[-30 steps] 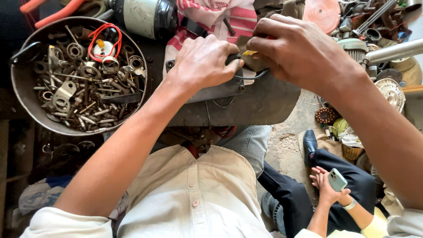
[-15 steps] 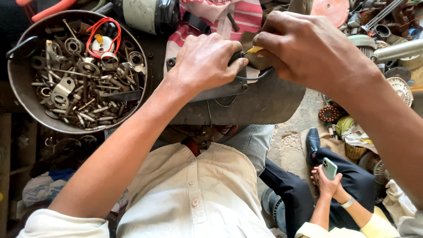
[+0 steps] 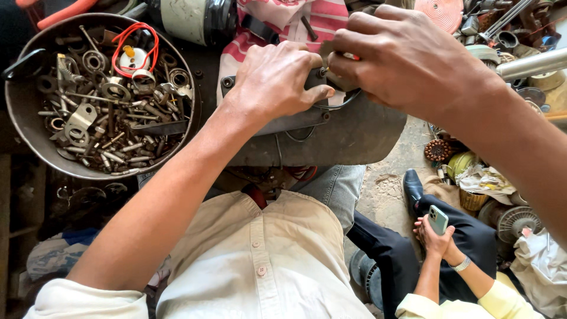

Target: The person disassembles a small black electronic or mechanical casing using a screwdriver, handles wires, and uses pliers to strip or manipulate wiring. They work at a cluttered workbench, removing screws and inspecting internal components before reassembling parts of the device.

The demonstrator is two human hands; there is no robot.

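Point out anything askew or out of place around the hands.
Nothing looks damaged or spilled. The left hand and right hand press a dark part; loose wires hang beneath it. The metal bowl keeps its scrap hardware inside.

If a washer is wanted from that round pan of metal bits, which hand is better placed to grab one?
Probably the left hand. It lies on the dark flat part, on the side of the round pan of metal bits. The right hand is farther off, its fingers pinching something small that I cannot make out.
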